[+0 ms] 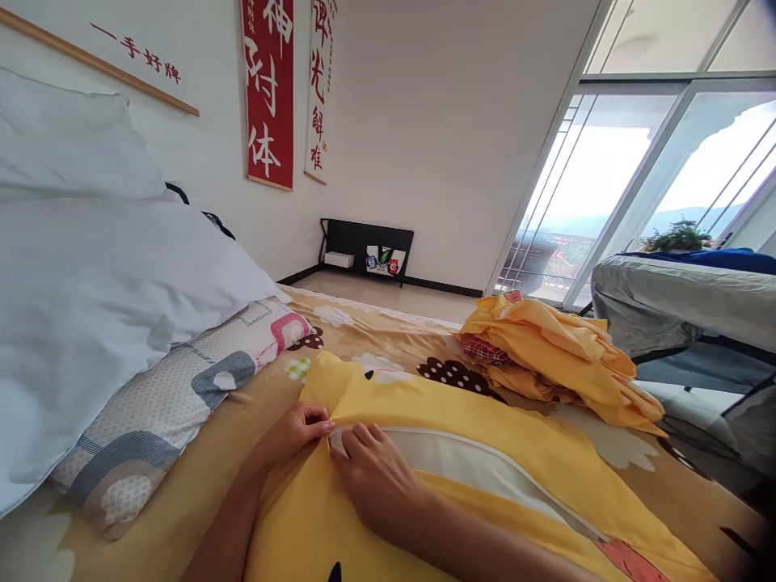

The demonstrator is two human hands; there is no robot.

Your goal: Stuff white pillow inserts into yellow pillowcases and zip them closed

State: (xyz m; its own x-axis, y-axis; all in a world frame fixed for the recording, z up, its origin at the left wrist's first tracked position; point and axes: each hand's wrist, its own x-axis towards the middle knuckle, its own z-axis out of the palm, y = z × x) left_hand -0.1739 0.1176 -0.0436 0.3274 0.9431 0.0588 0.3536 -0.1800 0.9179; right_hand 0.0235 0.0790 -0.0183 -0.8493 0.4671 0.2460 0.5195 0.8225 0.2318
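A yellow pillowcase (pixel 485 404) lies in front of me on the bed, with a long opening along its upper face. White pillow fabric (pixel 452 453) shows through the gap. My left hand (pixel 297 434) pinches the yellow cloth at the left end of this opening. Right beside it, my right hand (pixel 381 481) is closed, its fingers curled over the opening's edge near the same corner. What exactly lies under the right fingertips is hidden. The opening gapes widest just right of my right hand and narrows toward a red printed patch at the lower right.
White pillows (pixel 151 267) are piled at the left on a patterned grey pillow (pixel 206 380). A crumpled heap of yellow bedding (pixel 546 347) rests at the right of the patterned bed sheet (pixel 339 311). Beyond are a low black shelf (pixel 357 234) and a grey covered frame (pixel 685 291) by the windows.
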